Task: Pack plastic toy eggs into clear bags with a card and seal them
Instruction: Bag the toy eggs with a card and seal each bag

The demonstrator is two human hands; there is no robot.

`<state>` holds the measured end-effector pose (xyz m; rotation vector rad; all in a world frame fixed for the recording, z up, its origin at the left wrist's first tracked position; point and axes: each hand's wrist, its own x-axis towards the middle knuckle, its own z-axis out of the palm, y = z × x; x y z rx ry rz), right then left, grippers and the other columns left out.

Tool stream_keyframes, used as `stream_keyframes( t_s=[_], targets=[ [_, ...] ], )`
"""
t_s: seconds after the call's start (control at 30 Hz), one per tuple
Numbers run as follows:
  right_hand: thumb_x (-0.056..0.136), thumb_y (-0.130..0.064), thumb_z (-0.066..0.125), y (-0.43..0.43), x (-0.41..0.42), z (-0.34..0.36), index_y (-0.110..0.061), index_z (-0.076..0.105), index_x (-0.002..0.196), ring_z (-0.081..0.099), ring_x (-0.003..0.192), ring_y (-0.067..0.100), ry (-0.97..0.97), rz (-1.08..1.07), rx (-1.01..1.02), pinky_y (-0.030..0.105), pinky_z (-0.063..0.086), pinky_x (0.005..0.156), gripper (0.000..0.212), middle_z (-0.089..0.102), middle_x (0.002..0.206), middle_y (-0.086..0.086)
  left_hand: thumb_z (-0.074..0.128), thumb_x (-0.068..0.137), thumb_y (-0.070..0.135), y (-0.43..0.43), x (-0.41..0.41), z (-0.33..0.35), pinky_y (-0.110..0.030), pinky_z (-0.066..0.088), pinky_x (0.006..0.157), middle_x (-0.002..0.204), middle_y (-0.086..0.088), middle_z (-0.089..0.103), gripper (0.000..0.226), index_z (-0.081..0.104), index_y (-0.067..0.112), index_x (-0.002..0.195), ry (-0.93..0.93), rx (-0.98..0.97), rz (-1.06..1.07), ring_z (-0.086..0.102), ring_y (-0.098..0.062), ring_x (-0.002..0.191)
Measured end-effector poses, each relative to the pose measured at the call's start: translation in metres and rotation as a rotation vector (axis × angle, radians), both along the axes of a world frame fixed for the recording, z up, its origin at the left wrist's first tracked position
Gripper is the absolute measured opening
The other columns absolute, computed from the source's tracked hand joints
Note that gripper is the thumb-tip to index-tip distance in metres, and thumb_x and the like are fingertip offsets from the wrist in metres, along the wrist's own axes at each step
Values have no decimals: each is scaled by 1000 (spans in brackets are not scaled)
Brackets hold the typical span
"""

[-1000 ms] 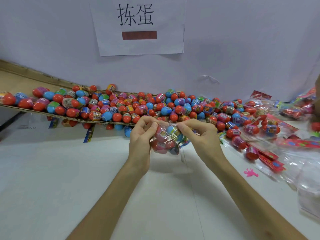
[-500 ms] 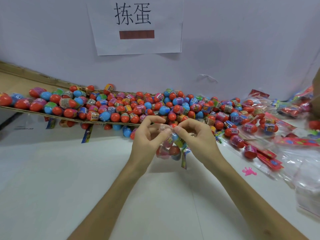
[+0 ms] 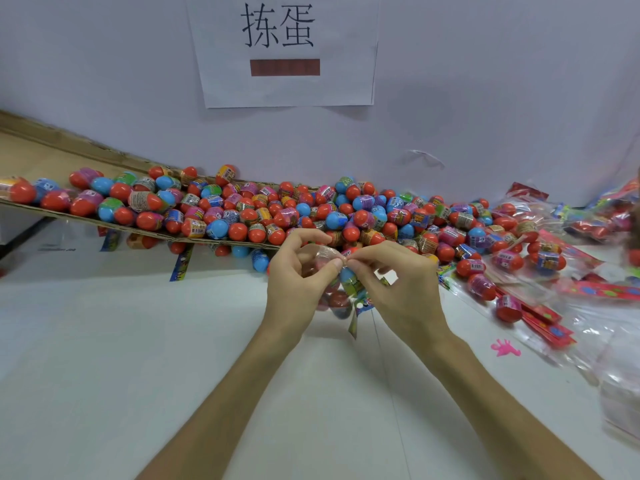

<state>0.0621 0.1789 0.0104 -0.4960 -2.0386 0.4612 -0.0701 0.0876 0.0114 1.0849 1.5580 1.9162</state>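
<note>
A clear bag (image 3: 341, 296) with several toy eggs and a card inside hangs between my hands over the white table. My left hand (image 3: 298, 278) and my right hand (image 3: 398, 285) both pinch the bag's top edge, thumbs and forefingers meeting close together at the middle. The bag's lower part is partly hidden behind my fingers. A long heap of loose red, blue, pink and green eggs (image 3: 242, 213) lies just beyond my hands, partly on a cardboard sheet (image 3: 41, 157).
Filled clear bags (image 3: 540, 258) and red cards (image 3: 547, 320) lie at the right, with empty clear bags (image 3: 616, 386) near the right edge. A small pink toy (image 3: 505, 348) lies on the table. A paper sign (image 3: 284, 50) hangs on the wall behind.
My hands have drawn together along the bag's top, from apart at its corners to pinching at the middle. The bag hangs lower below my fingers.
</note>
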Motion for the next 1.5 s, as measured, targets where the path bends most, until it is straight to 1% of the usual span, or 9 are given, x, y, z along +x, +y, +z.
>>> stream_keyframes(
  t_s=[0.2,0.33,0.5,0.63,0.73,0.93,1.13,1.33,1.5],
  targets=[
    [89,-11,77,2,-1,1,-14,78,94,64,84,4,-38,34,-71,10,51,71,6,72,86,-7,77,89,4,1,0,-3,-26,61,67,105,-7,76,35,61,26,111,24,11,26,76,-19,93],
    [96,-8,68,0,-2,0,-17,66,90,59,80,7,-129,65,-126,16,48,67,10,64,83,-8,77,88,1,2,1,-5,-26,61,70,101,-4,76,36,62,27,107,55,34,24,75,-19,89],
    [99,-6,57,-1,1,0,-17,57,91,54,80,10,-201,79,-47,23,45,64,13,59,86,-7,76,91,5,1,0,-7,-28,62,70,98,4,74,31,65,28,108,125,7,-12,74,-19,90],
    [99,-11,51,-3,3,4,-16,59,94,54,80,14,-250,111,-4,32,48,65,11,58,90,-6,72,94,15,-3,-7,-6,-27,60,56,92,8,72,17,70,27,106,190,-44,-98,73,-15,89],
    [99,-12,48,-3,4,7,-15,58,93,52,79,19,-310,129,40,43,46,66,12,57,90,-3,70,88,24,-4,-14,-4,-28,61,65,91,10,71,10,73,24,98,333,-54,-83,70,-16,91],
    [97,-13,47,-5,5,7,-15,57,93,51,78,19,-346,177,42,43,46,63,11,56,89,-3,68,83,15,-6,-21,-1,-26,58,77,96,14,73,17,73,26,96,467,-38,-109,69,-14,95],
    [96,-17,51,-4,4,8,-17,59,92,52,75,17,-316,167,59,42,47,60,9,55,91,-6,66,87,19,-5,-22,1,-36,58,69,78,10,66,4,66,23,86,367,-52,-156,65,-14,78],
    [95,-14,54,-6,5,10,-16,57,89,51,74,18,-282,159,42,43,47,60,8,53,89,-7,64,91,-3,-4,-23,1,-28,57,74,85,3,72,26,70,22,92,301,-63,-176,68,-17,85],
    [94,-13,55,-4,5,10,-18,57,87,50,74,16,-267,178,-12,42,46,61,9,51,87,-8,63,88,19,-6,-25,1,-28,57,74,84,7,73,13,76,17,89,370,-72,-199,68,-17,86]
  ],
)
